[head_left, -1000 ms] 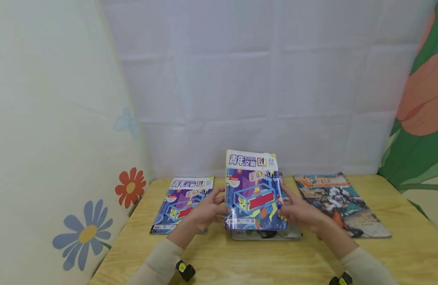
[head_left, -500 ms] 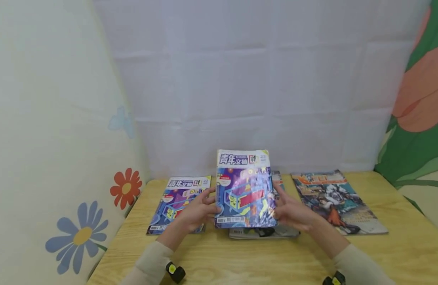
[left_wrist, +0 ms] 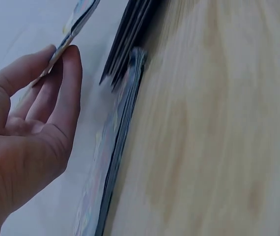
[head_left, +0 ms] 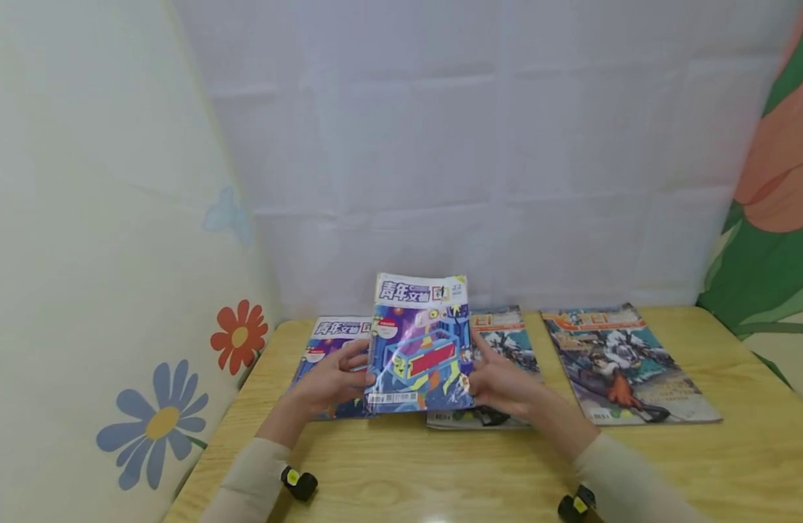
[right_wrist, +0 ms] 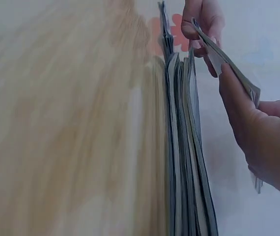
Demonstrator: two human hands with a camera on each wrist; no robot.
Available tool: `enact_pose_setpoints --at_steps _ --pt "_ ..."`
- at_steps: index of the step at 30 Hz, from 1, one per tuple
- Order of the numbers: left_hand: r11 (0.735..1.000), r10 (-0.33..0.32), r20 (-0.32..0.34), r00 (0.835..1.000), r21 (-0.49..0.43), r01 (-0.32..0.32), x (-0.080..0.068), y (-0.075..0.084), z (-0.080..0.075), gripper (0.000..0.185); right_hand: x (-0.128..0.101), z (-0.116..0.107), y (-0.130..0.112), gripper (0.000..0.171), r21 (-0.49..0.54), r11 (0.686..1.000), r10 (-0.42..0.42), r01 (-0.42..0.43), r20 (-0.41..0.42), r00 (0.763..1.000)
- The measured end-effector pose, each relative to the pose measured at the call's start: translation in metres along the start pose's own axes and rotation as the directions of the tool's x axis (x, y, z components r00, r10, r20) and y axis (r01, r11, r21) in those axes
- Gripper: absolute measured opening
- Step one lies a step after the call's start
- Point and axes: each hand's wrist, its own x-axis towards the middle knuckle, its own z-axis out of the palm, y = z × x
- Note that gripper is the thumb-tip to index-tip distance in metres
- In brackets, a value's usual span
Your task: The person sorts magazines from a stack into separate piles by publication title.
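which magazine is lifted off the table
The purple-covered magazine held by the left hand and the right hand; its lookalike at the left and the others rest on the table.

Held magazine [head_left: 408, 363] is paper with a proper glossy cover, you can see white glints on the lower part of it. The magazine on the right [head_left: 626, 370] is printed paper too, and its cover looks a fair bit duller. Side-on, the magazine stack [right_wrist: 186, 123] is layered paper with matt, slightly ragged page edges. Desk [head_left: 388, 472] has a streaky wood grain, looks smooth with a soft sheen. White backdrop [head_left: 388, 145] looks like matt cloth, fold creases all over. Sleeves [head_left: 241, 472] are soft matt fabric, and the black wrist piece [head_left: 300, 485] looks like plastic.
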Motion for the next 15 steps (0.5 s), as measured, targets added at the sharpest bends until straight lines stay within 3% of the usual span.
enact_pose_setpoints --at_steps 5,15 --pt "0.999 -0.005 0.023 1.000 0.035 0.004 -0.007 -0.002 -0.027 0.084 0.016 0.017 0.010 0.121 0.030 1.000 0.010 -0.010 -0.012 1.000" --pt "0.987 -0.073 -0.050 0.996 0.139 0.079 -0.025 0.005 -0.067 0.076 0.052 0.052 0.028 0.119 0.089 0.996 0.024 -0.019 -0.054 0.998"
